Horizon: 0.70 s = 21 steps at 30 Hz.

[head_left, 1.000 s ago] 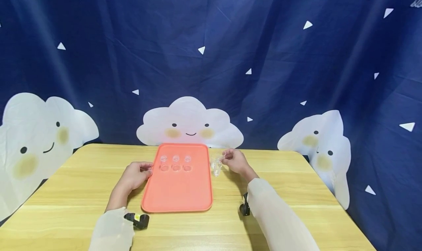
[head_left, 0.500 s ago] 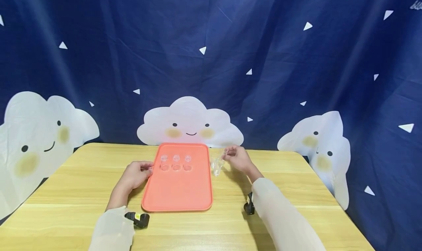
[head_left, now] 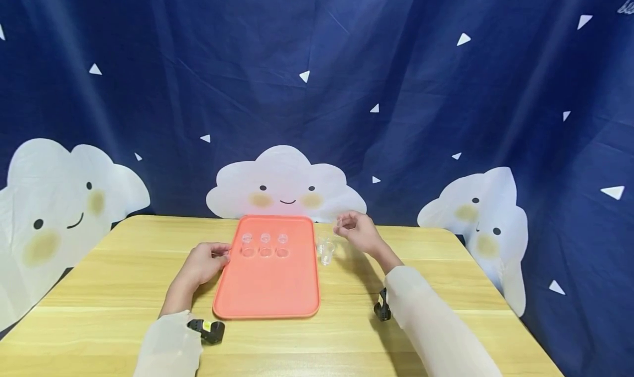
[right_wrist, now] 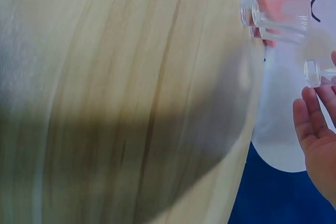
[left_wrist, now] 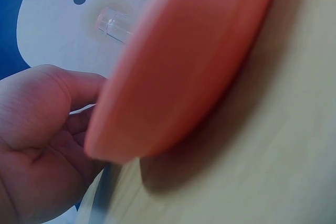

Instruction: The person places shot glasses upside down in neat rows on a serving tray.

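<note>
Glasses (head_left: 326, 253) stand between tray (head_left: 267, 291) and right hand (head_left: 361, 235), blue cloth (head_left: 337, 118) behind.

The serving tray (head_left: 267, 289) looks like smooth moulded plastic, matt with a faint sheen. The tumblers (head_left: 265, 247) towards its 12 o'clock are transparent and glossy; whether glass or clear plastic, I cannot tell. The tabletop (head_left: 287, 349) shows wood grain under a smooth, slightly shiny finish. Beyond, at 12 o'clock, the backdrop (head_left: 317, 118) is creased cloth. Both the left sleeve (head_left: 168, 347) at 8 o'clock and the right sleeve (head_left: 441, 327) at 4 are matt cloth.
</note>
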Available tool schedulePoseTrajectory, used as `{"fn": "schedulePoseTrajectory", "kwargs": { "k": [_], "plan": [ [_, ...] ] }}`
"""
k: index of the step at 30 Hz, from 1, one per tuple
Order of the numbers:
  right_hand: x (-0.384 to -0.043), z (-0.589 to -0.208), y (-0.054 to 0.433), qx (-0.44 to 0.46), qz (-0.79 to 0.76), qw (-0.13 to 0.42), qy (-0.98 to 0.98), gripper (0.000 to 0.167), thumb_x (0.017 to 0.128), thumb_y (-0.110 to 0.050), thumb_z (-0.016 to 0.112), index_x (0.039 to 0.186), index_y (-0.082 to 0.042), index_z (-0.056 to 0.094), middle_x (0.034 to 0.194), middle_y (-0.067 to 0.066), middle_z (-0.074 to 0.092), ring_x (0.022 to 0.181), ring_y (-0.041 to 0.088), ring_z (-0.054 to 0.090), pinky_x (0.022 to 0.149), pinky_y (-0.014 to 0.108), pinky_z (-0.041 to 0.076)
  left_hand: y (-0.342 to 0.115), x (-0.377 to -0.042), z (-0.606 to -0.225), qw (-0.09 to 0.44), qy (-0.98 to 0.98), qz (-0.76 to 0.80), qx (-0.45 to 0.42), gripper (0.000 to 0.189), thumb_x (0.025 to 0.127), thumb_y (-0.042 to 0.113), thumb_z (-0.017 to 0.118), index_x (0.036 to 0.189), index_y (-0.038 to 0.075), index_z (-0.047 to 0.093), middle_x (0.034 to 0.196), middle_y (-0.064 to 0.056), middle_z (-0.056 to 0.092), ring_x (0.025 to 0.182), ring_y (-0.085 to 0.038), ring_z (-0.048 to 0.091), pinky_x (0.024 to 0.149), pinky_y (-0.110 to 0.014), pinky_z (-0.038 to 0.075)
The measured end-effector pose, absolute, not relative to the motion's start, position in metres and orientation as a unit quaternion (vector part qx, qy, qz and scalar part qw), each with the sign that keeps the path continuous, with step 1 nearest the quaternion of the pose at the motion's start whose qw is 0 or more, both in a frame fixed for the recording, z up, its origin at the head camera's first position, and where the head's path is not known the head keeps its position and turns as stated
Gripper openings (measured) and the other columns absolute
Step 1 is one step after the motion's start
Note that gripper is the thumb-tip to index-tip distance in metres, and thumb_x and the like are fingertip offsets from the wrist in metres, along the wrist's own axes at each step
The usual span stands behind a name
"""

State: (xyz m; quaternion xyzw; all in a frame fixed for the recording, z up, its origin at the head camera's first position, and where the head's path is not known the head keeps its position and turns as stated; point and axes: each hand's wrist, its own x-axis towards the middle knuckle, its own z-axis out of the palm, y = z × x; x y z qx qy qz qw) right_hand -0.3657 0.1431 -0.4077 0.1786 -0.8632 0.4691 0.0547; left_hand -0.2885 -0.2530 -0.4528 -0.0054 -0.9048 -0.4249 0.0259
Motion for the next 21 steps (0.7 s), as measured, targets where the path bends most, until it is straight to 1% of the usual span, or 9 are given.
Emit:
{"fn": "schedulePoseTrajectory", "kwargs": {
  "k": [7, 14, 17, 21],
  "plan": [
    [-0.362, -0.403, 0.142, 0.197, 0.458, 0.067, -0.864, 0.025, 0.091, -0.009, 0.075, 0.111, 0.003, 0.068, 0.093, 0.009, 0.071, 0.088, 0.023, 0.069, 0.076, 0.030, 0.054, -0.252, -0.288, -0.452, 0.025, -0.904, -0.426, -0.003, 0.034, 0.098, 0.005, 0.062, 0.129, -0.007, 0.065, 0.121, -0.022, 0.069, 0.104, -0.032, 0.065, 0.094, -0.051, 0.051],
    [-0.361, -0.400, 0.131, 0.221, 0.462, 0.072, -0.856, 0.021, 0.090, -0.007, 0.074, 0.109, 0.000, 0.068, 0.095, 0.009, 0.069, 0.086, 0.022, 0.068, 0.080, 0.031, 0.055, -0.251, -0.286, -0.449, 0.021, -0.904, -0.428, 0.001, 0.034, 0.099, 0.005, 0.062, 0.130, -0.008, 0.064, 0.122, -0.023, 0.069, 0.105, -0.032, 0.064, 0.094, -0.050, 0.052],
    [-0.358, -0.397, 0.125, 0.237, 0.462, 0.076, -0.851, 0.020, 0.089, -0.007, 0.074, 0.108, -0.001, 0.068, 0.096, 0.010, 0.069, 0.085, 0.022, 0.068, 0.078, 0.031, 0.055, -0.251, -0.286, -0.449, 0.020, -0.904, -0.428, 0.002, 0.034, 0.099, 0.005, 0.061, 0.131, -0.008, 0.064, 0.123, -0.023, 0.068, 0.105, -0.032, 0.064, 0.094, -0.050, 0.052],
    [-0.356, -0.394, 0.117, 0.258, 0.465, 0.083, -0.843, 0.022, 0.089, -0.007, 0.074, 0.109, 0.000, 0.068, 0.095, 0.010, 0.068, 0.082, 0.022, 0.066, 0.076, 0.031, 0.055, -0.251, -0.287, -0.451, 0.019, -0.903, -0.429, 0.001, 0.034, 0.099, 0.005, 0.060, 0.131, -0.008, 0.064, 0.123, -0.023, 0.068, 0.107, -0.033, 0.064, 0.095, -0.051, 0.051]
  ]
}}
